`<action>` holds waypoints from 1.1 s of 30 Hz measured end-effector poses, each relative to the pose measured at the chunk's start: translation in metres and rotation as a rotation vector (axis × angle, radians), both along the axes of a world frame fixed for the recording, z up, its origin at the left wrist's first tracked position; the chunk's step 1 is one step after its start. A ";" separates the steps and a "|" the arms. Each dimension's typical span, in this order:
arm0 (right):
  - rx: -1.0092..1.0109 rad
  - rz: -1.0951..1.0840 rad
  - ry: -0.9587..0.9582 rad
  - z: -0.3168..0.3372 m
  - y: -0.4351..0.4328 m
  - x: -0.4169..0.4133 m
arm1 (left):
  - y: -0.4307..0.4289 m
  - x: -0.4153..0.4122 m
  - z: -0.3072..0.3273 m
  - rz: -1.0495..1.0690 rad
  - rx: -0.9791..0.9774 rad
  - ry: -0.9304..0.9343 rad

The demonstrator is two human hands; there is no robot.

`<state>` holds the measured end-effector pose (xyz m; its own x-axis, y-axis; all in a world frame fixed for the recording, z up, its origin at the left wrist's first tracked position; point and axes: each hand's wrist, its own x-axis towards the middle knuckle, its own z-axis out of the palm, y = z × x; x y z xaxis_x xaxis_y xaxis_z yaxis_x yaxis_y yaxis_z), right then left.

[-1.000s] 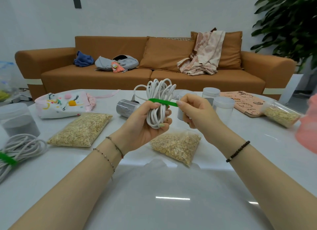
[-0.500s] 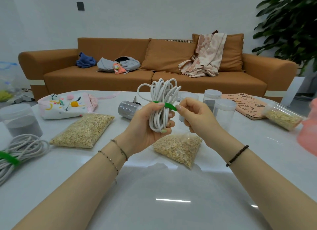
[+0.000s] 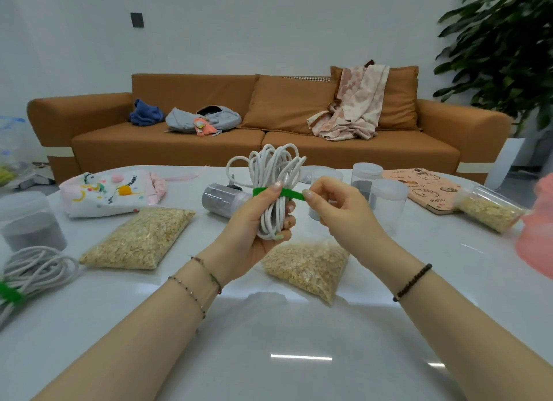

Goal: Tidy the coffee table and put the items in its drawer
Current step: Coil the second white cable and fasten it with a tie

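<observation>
My left hand (image 3: 257, 224) grips a coiled white cable (image 3: 273, 173) upright above the white coffee table (image 3: 269, 340). A green strap (image 3: 287, 193) wraps round the coil's middle. My right hand (image 3: 338, 212) pinches the strap's free end just right of the coil. A second white cable coil with a green strap (image 3: 33, 269) lies at the table's left edge. Bags of oats lie at left (image 3: 140, 239), under my hands (image 3: 308, 266) and at far right (image 3: 487, 209).
A printed pouch (image 3: 110, 191), a metal canister on its side (image 3: 221, 200), clear lidded jars (image 3: 386, 203) (image 3: 27, 221), a pink-patterned notebook (image 3: 425, 188) and a pink object (image 3: 538, 236) stand on the table. An orange sofa (image 3: 263, 143) with clothes lies behind; a plant (image 3: 502, 41) stands right.
My right hand has drawn the strap's end out to the right of the coil again. The coil stays in my left hand, slightly higher in view.
</observation>
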<state>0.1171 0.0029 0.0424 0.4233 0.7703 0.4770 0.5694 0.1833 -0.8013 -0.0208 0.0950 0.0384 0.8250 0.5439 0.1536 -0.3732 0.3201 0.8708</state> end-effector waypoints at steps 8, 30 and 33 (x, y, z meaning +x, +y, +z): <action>0.073 -0.096 -0.038 0.002 -0.003 0.001 | -0.001 0.000 -0.001 0.068 -0.049 0.039; 0.112 -0.068 0.289 -0.002 0.001 0.002 | -0.001 0.007 -0.009 0.154 0.098 0.086; 0.108 -0.078 0.281 -0.003 0.002 0.002 | -0.001 0.006 -0.010 0.172 0.110 0.090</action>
